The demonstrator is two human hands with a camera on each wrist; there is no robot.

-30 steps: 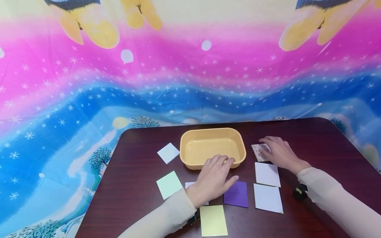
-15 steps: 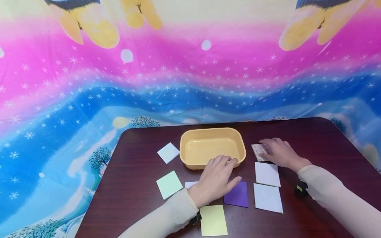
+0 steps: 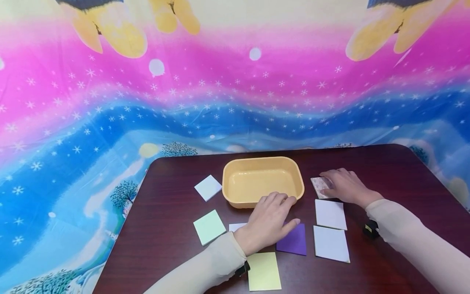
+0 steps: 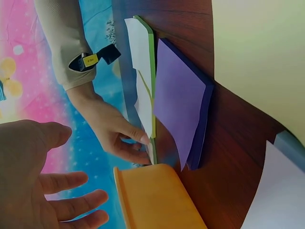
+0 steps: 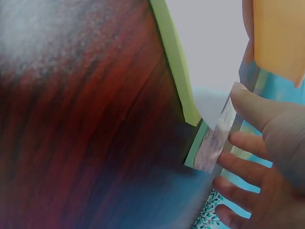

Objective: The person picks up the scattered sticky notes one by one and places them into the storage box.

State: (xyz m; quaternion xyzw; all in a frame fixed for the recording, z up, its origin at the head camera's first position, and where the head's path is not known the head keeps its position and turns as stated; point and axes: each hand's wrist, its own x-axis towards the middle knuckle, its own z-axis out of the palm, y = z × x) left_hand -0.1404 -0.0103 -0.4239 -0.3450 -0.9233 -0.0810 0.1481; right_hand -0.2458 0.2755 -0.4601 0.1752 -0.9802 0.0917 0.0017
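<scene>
A square patterned pad [image 3: 317, 186], pale with mottled print, lies towards the far right corner of the surface [image 3: 147, 245], gripped by the right hand [image 3: 345, 186]. A yellow basin [image 3: 262, 183] stands upright near the far edge's middle. Farther from that edge, a purple pad [image 3: 294, 242] lies flat, partly hidden by the left hand [image 3: 268, 224].

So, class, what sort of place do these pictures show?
Probably an indoor tabletop workspace, perhaps for crafts or filming: a dark table bearing flat squares and a yellow basin, with a snowflake-printed cloth behind.
</scene>
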